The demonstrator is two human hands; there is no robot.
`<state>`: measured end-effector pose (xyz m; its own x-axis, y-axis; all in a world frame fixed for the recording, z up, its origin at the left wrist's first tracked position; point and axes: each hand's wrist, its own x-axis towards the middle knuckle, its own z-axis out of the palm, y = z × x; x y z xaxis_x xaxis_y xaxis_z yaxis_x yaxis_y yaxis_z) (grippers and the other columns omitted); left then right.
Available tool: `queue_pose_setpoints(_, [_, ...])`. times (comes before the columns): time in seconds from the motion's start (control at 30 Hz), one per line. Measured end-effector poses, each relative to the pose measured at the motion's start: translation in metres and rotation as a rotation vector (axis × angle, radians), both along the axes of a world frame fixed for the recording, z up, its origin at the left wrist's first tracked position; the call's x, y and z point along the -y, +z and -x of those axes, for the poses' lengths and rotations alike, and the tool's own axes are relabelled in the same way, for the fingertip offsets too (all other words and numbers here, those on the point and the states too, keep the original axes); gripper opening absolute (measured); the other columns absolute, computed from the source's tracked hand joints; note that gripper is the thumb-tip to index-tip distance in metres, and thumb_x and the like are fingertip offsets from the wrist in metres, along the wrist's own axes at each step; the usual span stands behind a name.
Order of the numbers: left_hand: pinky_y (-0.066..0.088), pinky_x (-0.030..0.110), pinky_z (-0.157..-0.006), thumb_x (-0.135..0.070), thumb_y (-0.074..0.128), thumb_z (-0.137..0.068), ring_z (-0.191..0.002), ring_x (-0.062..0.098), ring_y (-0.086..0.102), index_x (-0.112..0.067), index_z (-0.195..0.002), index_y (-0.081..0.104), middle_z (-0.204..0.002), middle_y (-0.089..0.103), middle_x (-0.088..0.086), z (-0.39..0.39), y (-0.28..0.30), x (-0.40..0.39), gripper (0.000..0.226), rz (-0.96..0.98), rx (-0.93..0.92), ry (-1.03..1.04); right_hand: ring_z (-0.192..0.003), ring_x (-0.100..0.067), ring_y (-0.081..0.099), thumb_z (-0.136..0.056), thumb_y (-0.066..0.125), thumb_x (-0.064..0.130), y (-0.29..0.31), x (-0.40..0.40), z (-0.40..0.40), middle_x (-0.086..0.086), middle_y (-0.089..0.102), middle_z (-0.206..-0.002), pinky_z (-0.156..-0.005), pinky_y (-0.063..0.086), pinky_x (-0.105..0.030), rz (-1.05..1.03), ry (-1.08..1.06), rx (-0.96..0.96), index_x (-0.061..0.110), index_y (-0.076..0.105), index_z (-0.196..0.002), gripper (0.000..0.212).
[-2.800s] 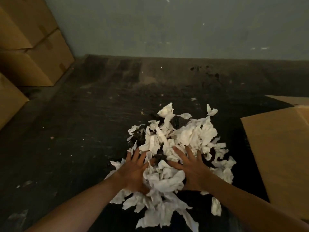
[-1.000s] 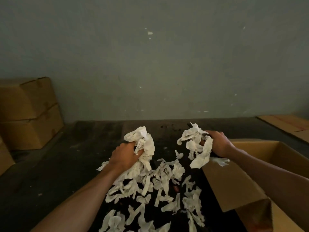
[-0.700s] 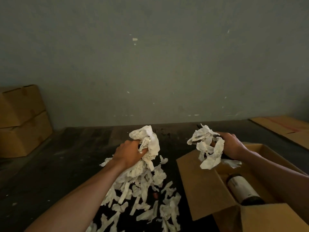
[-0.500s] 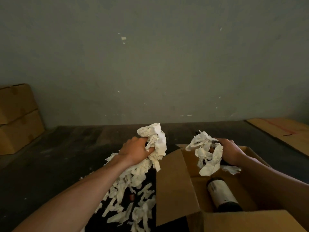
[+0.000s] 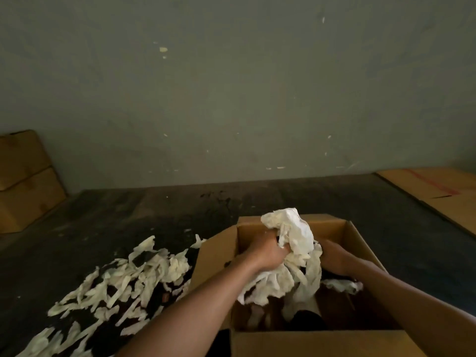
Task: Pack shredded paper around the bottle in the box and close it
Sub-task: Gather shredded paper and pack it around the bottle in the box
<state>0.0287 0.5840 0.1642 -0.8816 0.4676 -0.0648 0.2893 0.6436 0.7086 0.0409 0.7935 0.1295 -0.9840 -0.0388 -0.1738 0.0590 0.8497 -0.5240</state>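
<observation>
**Both hands over the open box, paper bunched between them**

The cardboard box stands open on the dark counter, its flaps spread outward. The left hand reaches in over the box's left wall, its grip clamped on a bunch of shredded paper that rises in a crumpled white peak above the fist and hangs in strips beneath it. The right hand is inside the box just to the right of that bunch, pressed against it; its fingers are hidden behind the paper, so I cannot tell whether its grip is closed on the strips or merely resting on them.

Below the hands, more paper drapes down into the box, and one pale scrap lies against the right forearm. The bottle is somewhere under the paper: a dark rounded shape shows at the bottom of the box near the front wall, probably its end, though the light is too dim to be sure.

Loose paper strips lie scattered across the counter left of the box. Two stacked cartons sit at the far left against the wall, and a flattened carton lies on the counter at the far right.
</observation>
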Motion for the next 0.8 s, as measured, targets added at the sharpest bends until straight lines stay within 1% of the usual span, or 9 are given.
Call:
queue_pose_setpoints(0.1, [0.038,0.041,-0.108,-0.050,0.068,-0.082,-0.132,0.022,0.044,-0.032,-0.145,0.036,-0.146,0.046,-0.004,0.005,-0.028,-0.006,0.073,-0.046,0.165,0.071,-0.148,-0.029,0.022,-0.089,0.058,0.058,-0.012,-0.009,0.008,0.002,0.028,-0.160,-0.112,0.011,-0.068,-0.049,-0.021,0.062,0.037,0.022,-0.152,0.076])
queue_pose_setpoints(0.13, [0.037,0.043,-0.110,-0.048,0.071,-0.079,-0.134,0.023,0.042,-0.028,-0.147,0.034,-0.148,0.043,-0.001,0.008,-0.036,-0.006,0.080,-0.033,0.180,0.111,-0.150,-0.031,0.014,-0.084,0.063,0.062,-0.012,-0.012,0.010,0.001,0.019,-0.163,-0.112,0.008,-0.069,-0.039,-0.031,0.069,0.037,0.012,-0.155,0.091])
queue_pose_setpoints(0.2, [0.038,0.045,-0.110,-0.049,0.075,-0.075,-0.135,0.027,0.040,-0.026,-0.149,0.031,-0.151,0.039,0.004,0.015,-0.047,-0.004,0.090,0.002,0.186,0.170,-0.149,-0.032,0.016,-0.074,0.073,0.061,-0.006,-0.017,0.012,-0.002,0.023,-0.162,-0.116,0.016,-0.063,0.073,0.014,0.056,0.039,0.016,-0.154,0.101])
queue_pose_setpoints(0.3, [0.036,0.046,-0.111,-0.056,0.075,-0.070,-0.138,0.028,0.036,-0.029,-0.150,0.030,-0.154,0.034,0.004,0.023,-0.051,-0.002,0.096,0.032,0.236,0.142,-0.143,-0.032,0.028,-0.072,0.078,0.057,0.004,-0.028,0.015,-0.006,0.030,-0.157,-0.115,0.028,-0.055,0.070,0.029,0.031,0.039,0.026,-0.150,0.095])
queue_pose_setpoints(0.5, [0.041,0.035,-0.096,-0.054,0.059,-0.089,-0.130,0.024,0.045,-0.026,-0.146,0.041,-0.149,0.044,0.004,0.025,-0.063,-0.006,0.066,0.286,0.404,-0.021,-0.127,-0.024,0.051,-0.090,0.068,0.038,0.000,-0.037,0.016,-0.008,0.044,-0.147,-0.103,0.043,-0.037,-0.064,0.029,0.108,0.025,0.037,-0.148,0.066])
queue_pose_setpoints(0.57, [0.040,0.037,-0.099,-0.051,0.054,-0.094,-0.131,0.025,0.045,-0.023,-0.145,0.043,-0.149,0.045,0.005,0.013,-0.073,-0.010,0.060,0.444,0.406,-0.121,-0.133,-0.025,0.045,-0.094,0.061,0.038,-0.012,-0.034,0.008,-0.006,0.038,-0.152,-0.106,0.039,-0.039,-0.140,0.117,0.244,0.029,0.030,-0.151,0.066])
queue_pose_setpoints(0.67, [0.039,0.043,-0.101,-0.054,0.048,-0.095,-0.133,0.028,0.043,-0.022,-0.146,0.043,-0.149,0.043,0.007,-0.005,-0.080,-0.011,0.060,0.709,0.467,-0.280,-0.125,-0.023,0.051,-0.095,0.055,0.036,-0.029,-0.033,-0.002,-0.004,0.053,-0.142,-0.105,0.040,-0.045,-0.377,0.312,0.653,0.029,0.051,-0.138,0.043])
queue_pose_setpoints(0.73, [0.045,0.042,-0.092,-0.054,0.047,-0.096,-0.126,0.028,0.050,-0.021,-0.142,0.048,-0.142,0.051,0.007,-0.006,-0.079,-0.007,0.057,0.763,0.573,-0.326,-0.108,-0.023,0.062,-0.090,0.062,0.036,-0.026,-0.035,-0.004,-0.004,0.065,-0.121,-0.094,0.050,-0.042,-0.417,0.247,0.834,0.023,0.063,-0.123,0.035])
queue_pose_setpoints(0.8, [0.051,0.036,-0.079,-0.049,0.046,-0.098,-0.109,0.026,0.063,-0.016,-0.131,0.058,-0.127,0.064,0.008,-0.004,-0.071,-0.004,0.048,0.708,0.599,-0.257,-0.092,-0.023,0.070,-0.090,0.064,0.031,-0.018,-0.034,0.000,-0.004,0.069,-0.106,-0.075,0.057,-0.034,-0.347,0.137,0.774,0.017,0.066,-0.117,0.030])
